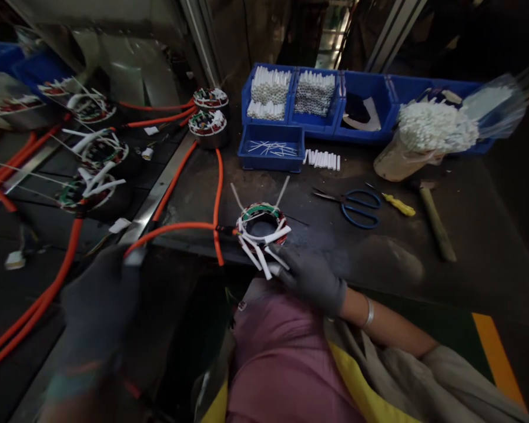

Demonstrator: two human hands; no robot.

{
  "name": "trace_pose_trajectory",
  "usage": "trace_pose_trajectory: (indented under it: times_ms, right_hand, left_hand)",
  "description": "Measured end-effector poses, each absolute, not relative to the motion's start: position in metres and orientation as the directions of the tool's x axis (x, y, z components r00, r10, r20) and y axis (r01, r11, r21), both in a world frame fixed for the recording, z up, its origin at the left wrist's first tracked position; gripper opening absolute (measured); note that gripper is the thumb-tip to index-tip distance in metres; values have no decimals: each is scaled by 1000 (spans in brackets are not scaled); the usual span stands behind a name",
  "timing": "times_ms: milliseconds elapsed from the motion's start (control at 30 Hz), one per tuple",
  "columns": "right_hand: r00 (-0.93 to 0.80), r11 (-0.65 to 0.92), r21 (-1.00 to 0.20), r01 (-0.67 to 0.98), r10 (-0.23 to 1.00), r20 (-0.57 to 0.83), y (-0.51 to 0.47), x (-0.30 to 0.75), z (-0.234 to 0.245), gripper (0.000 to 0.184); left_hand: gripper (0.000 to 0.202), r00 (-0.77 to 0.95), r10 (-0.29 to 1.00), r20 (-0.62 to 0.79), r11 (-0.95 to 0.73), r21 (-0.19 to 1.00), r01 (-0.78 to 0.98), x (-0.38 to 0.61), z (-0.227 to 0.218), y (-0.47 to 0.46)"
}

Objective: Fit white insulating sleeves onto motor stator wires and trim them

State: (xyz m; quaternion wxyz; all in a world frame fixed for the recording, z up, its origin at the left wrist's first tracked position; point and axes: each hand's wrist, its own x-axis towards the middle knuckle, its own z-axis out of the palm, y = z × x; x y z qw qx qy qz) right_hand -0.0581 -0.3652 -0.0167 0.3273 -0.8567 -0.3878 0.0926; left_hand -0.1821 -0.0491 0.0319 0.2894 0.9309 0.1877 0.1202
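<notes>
In the head view, a round motor stator (pixel 264 223) with red and green windings and several white sleeves lies near the bench's front edge. My right hand (pixel 311 279), in a dark grey glove, is closed at its near right side, by the white sleeves; the fingertips are partly hidden. An orange cable (pixel 176 226) runs left from the stator to my left hand (pixel 103 299). That gloved hand is smeared by motion, its fingers closed around the cable. Below it, a piece of orange cable shows again.
Blue bins (pixel 317 132) of white tubes stand at the back. Scissors (pixel 357 205), a yellow-handled screwdriver (pixel 399 204), a hammer (pixel 438 226) and a container of white sleeves (pixel 397 158) are at right. More stators (pixel 99 197) with orange cables sit at left beyond a metal rail (pixel 171 167).
</notes>
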Motion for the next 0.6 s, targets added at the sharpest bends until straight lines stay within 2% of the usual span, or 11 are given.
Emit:
trace_pose_trajectory:
  times_ms: [33,67,133,200,233,333,400,500,600]
  right_hand:
    - [692,-520,-592,616,716,92,-364,-68,-16,43]
    - [704,-556,-556,618,705,78,-363,-75,-13,46]
    - [734,-635,-486,600,679,18,-362,-80,-3,44]
    - [758,-710,-405,576,650,-61,-361,-81,10,35]
    - [764,-738,-365,568,638,-100,-361,-81,16,31]
    - [776,-789,-275,549,603,-182,-355,-82,29,23]
    - [771,-800,-240,550,596,-223,-349,-79,32,21]
    - [734,-778,-233,583,628,-261,-340,-67,32,21]
    - [647,-701,-287,652,713,-272,-336,-52,28,24]
  left_hand:
    - [40,853,468,230,-832,440,338,-169,32,-52]
    - [44,847,417,330,-891,333,309,-156,30,-59]
    - [54,919,129,372,-946,324,2,-132,17,-85]
    - [60,913,-160,376,-887,351,-300,-113,-3,-115]
    - [57,896,-213,390,-860,360,-361,-107,-13,-128]
    - [51,888,-195,416,-820,427,-380,-96,-33,-146]
    - [51,904,-189,383,-801,472,-367,-93,-35,-147]
    - [50,925,-207,320,-809,476,-346,-91,-30,-145]
    - [48,937,-206,281,-820,474,-322,-90,-25,-148]
